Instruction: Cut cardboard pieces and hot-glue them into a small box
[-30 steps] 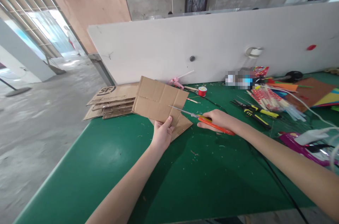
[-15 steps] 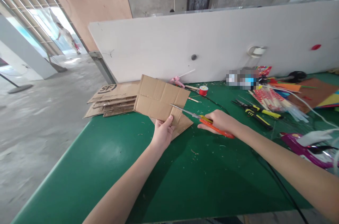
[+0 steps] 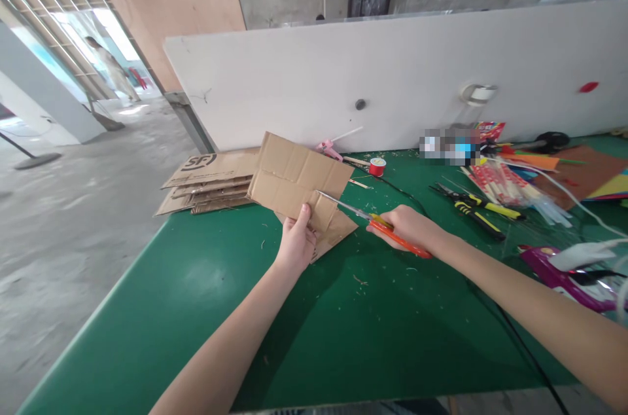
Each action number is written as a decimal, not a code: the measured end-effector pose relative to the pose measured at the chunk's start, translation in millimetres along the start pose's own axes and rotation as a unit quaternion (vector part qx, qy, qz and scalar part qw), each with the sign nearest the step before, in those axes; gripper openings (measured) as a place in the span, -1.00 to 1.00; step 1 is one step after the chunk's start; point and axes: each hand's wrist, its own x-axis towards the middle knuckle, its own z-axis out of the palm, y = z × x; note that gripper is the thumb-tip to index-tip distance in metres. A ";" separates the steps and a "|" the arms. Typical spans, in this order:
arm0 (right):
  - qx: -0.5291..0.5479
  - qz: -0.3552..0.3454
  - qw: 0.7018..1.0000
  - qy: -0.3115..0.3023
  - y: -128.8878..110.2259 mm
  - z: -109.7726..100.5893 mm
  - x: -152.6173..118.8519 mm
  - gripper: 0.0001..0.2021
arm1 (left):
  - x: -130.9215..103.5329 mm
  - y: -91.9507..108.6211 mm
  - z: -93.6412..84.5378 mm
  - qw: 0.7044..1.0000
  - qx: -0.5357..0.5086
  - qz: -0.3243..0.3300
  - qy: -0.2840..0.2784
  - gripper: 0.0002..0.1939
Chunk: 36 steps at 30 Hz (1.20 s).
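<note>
My left hand (image 3: 297, 241) grips the lower edge of a brown cardboard piece (image 3: 292, 173), thumb on its front face. My right hand (image 3: 405, 228) is closed round the orange handles of a pair of scissors (image 3: 364, 213). The blades point left and lie across the right part of the cardboard, their tip near its middle. Beneath the held piece, another cardboard piece (image 3: 338, 236) rests on the green table (image 3: 206, 310). A stack of folded cardboard (image 3: 216, 174) with a black SF mark lies to the left.
Behind are a pink glue gun (image 3: 328, 149), a red spool (image 3: 377, 167) and a white partition (image 3: 294, 88). Pliers (image 3: 490, 207), bagged sticks (image 3: 510, 186) and a purple tool (image 3: 564, 277) lie right. A person (image 3: 112, 67) is far left.
My left thumb and hand have shifted slightly left on the cardboard, which has risen a little. The scissors have barely moved. The distant person has moved left.
</note>
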 end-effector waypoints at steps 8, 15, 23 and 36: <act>0.059 0.012 0.998 -0.014 -6.1 2.6 -9.7 -0.51 | 0.1 2.8 -0.6 0.999 0.011 0.013 -0.028 -0.63; 0.108 -0.035 0.981 -0.155 -9.0 -10.8 -12.9 -0.54 | -0.7 0.1 -2.7 0.997 0.043 0.036 -0.052 -0.56; 0.070 -0.024 0.991 -0.115 -17.1 -5.9 -9.6 -0.58 | -7.9 -12.0 -0.5 0.998 0.053 0.004 -0.043 -0.51; 0.023 0.005 1.000 -0.014 -19.6 -3.9 -9.1 -0.53 | -10.9 -9.2 3.8 0.997 0.057 -0.005 -0.060 -0.51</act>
